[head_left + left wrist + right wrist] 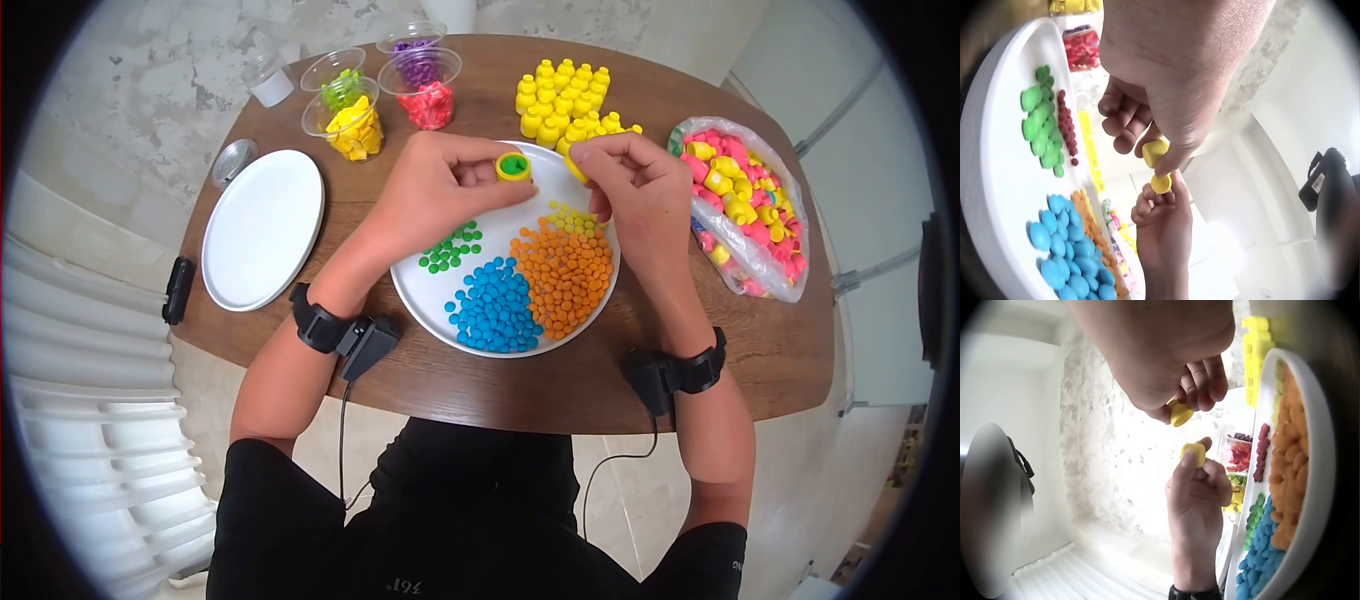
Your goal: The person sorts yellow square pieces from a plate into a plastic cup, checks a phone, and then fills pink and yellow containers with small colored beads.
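My left hand (425, 195) pinches a small yellow bottle body (514, 177) between thumb and fingers, its open mouth tilted up and green showing inside. In my right hand (645, 195) is a yellow bottle top (1181, 415), held by thumb and fingertips. The two pieces are apart, facing each other above a round white plate (420, 290). Sorted on that plate lie green candies (450, 250), blue candies (490, 310), orange candies (562, 280) and a few yellow candies (572, 220). Red candies (1067, 128) show in the wrist views, hidden by my left hand in the head view.
Yellow bottles (560, 95) stand grouped at the back. A plastic bag (745, 205) of pink and yellow pieces lies at right. Back left are clear cups holding yellow (355, 135), green (343, 90), red (430, 107) and purple pieces (415, 65). A second white plate (263, 230) sits left.
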A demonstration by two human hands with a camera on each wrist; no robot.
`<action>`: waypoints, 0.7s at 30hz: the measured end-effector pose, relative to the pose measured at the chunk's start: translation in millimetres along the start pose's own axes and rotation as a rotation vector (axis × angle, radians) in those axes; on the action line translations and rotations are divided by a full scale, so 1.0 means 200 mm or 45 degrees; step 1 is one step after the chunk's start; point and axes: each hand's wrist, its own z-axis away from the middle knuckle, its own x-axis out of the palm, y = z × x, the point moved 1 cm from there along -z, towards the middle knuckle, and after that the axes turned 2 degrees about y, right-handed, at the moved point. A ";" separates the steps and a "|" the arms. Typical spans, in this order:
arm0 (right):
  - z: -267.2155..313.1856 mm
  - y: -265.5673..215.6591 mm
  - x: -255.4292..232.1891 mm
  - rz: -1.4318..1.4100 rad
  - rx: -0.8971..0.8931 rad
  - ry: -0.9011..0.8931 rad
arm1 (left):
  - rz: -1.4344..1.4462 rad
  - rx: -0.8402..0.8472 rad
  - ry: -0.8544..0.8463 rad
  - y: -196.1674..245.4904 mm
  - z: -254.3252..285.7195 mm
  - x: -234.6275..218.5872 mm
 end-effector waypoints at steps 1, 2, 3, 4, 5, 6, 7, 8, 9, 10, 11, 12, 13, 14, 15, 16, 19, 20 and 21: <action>-0.01 0.01 -0.01 -0.019 -0.002 0.001 | -0.025 0.000 0.017 0.01 0.01 -0.02; -0.02 0.02 -0.02 0.030 -0.047 0.041 | -0.045 -0.007 0.014 0.02 0.01 -0.05; -0.03 0.03 -0.03 0.080 -0.091 0.082 | -0.096 -0.063 -0.014 0.03 0.03 -0.09; -0.04 0.05 -0.03 0.060 -0.089 0.085 | -0.145 -0.116 -0.041 0.03 0.04 -0.12; -0.04 0.07 -0.03 0.096 -0.136 0.096 | -0.198 -0.147 -0.058 0.01 0.07 -0.16; -0.05 0.08 -0.05 0.131 -0.190 0.105 | -0.217 -0.147 -0.053 -0.02 0.11 -0.18; -0.05 0.08 -0.05 0.115 -0.193 0.106 | -0.312 -0.192 -0.076 -0.04 0.15 -0.21; -0.04 0.08 -0.04 0.109 -0.163 0.099 | -0.407 -0.237 -0.102 -0.05 0.19 -0.24; -0.04 0.08 -0.04 0.103 -0.133 0.092 | -0.484 -0.280 -0.128 -0.04 0.22 -0.28; -0.04 0.08 -0.04 0.089 -0.134 0.095 | -0.498 -0.283 -0.129 -0.03 0.24 -0.30; -0.04 0.08 -0.03 0.099 -0.135 0.095 | -0.621 -0.326 -0.138 -0.02 0.26 -0.33; -0.04 0.08 -0.02 0.109 -0.137 0.093 | -0.743 -0.370 -0.144 -0.01 0.28 -0.34; -0.03 0.08 -0.01 0.098 -0.140 0.089 | -0.799 -0.374 -0.144 -0.01 0.28 -0.36; -0.03 0.08 -0.01 0.107 -0.153 0.096 | -0.808 -0.379 -0.138 0.00 0.29 -0.36; -0.03 0.07 0.00 0.117 -0.167 0.104 | -0.899 -0.305 -0.170 0.03 0.28 -0.34; -0.03 0.07 0.01 0.109 -0.170 0.103 | -0.989 -0.229 -0.203 0.05 0.28 -0.33; -0.02 0.06 0.01 0.110 -0.180 0.098 | -1.075 -0.121 -0.284 0.05 0.25 -0.32; -0.03 0.06 0.01 0.121 -0.181 0.102 | -1.079 -0.117 -0.286 0.05 0.24 -0.32; -0.03 0.06 0.01 0.132 -0.181 0.104 | -1.130 -0.064 -0.299 0.05 0.23 -0.31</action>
